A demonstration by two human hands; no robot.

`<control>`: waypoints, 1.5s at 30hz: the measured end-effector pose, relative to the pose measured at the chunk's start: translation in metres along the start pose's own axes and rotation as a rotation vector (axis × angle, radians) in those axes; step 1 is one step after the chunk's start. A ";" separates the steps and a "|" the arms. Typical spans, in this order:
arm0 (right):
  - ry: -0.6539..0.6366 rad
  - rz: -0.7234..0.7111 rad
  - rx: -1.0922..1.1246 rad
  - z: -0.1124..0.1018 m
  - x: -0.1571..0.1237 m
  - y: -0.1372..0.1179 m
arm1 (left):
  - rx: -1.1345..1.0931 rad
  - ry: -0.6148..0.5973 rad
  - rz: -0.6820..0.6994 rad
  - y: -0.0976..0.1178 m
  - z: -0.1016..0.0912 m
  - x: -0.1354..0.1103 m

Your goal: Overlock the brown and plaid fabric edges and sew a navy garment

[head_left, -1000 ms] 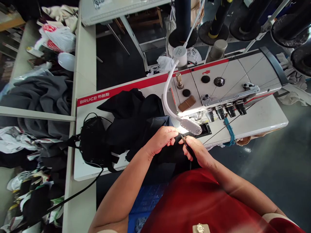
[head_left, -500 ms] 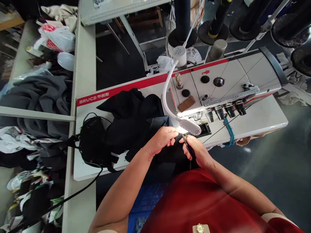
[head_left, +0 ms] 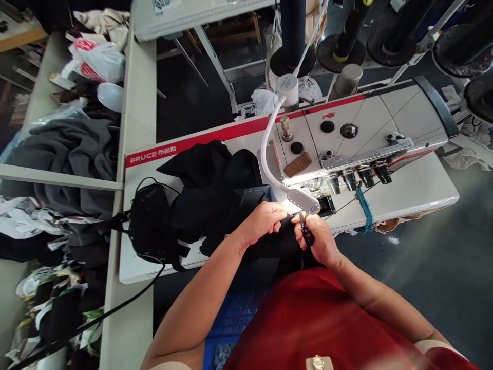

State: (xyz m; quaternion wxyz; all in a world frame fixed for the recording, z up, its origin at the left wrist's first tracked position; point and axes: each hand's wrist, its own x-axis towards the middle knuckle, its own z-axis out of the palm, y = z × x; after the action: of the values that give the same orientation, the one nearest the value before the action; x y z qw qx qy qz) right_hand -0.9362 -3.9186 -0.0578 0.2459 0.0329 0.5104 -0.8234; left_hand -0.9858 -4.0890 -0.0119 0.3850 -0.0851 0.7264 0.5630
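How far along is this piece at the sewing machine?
Done: maybe the stitching; the black fabric sits in front of the sewing machine, no seam clearly visible. In hand: the left hand pinches it, the right hand holds small snips at its edge. Left: a black garment pile beside it.

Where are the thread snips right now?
In the head view, the thread snips sit in the right hand, just below the lamp head, over the black fabric.

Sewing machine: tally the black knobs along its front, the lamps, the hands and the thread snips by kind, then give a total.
Black knobs: 4
Gooseneck lamp: 1
Hands, left hand and right hand: 2
Thread snips: 1
Total: 8
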 end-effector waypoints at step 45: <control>0.051 0.055 0.161 -0.004 -0.002 -0.021 | 0.621 0.100 0.410 -0.001 0.003 -0.009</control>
State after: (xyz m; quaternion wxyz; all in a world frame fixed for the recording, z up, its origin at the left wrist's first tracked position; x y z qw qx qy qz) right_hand -0.9442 -3.9072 -0.0416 0.2521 0.0874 0.4476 -0.8535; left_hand -0.9777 -4.0900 -0.0067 0.2360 0.1556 0.8823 0.3764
